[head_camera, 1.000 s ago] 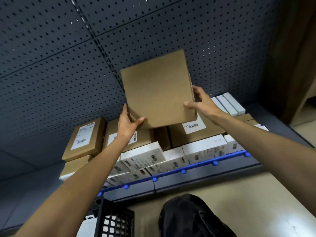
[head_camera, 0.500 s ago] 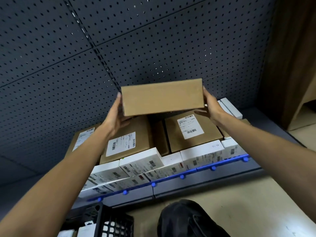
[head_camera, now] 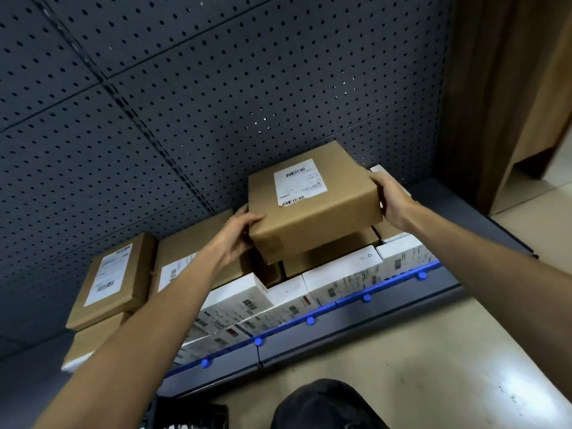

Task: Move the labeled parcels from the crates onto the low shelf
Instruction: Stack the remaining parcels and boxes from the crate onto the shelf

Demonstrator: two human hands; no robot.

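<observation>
I see the parcel [head_camera: 312, 212] held label-up and tilted between both hands, just above a brown box [head_camera: 328, 255] at the back of the low shelf [head_camera: 325, 339]. Whether the two touch, I cannot tell. The left hand [head_camera: 235, 235] grips its 9 o'clock corner, fingers [head_camera: 253, 218] curled onto the top. The right hand [head_camera: 392, 198] clasps the 3 o'clock side, fingers wrapped over the edge. White boxes [head_camera: 238, 297] line the shelf front at 6 o'clock, and shelved parcels [head_camera: 108, 280] lie at 8 o'clock.

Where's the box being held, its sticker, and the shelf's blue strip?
Held box [head_camera: 318, 230], head view, brown front side.
Sticker [head_camera: 299, 182], head view, middle of white label.
Blue strip [head_camera: 339, 308], head view, between two knobs.
</observation>
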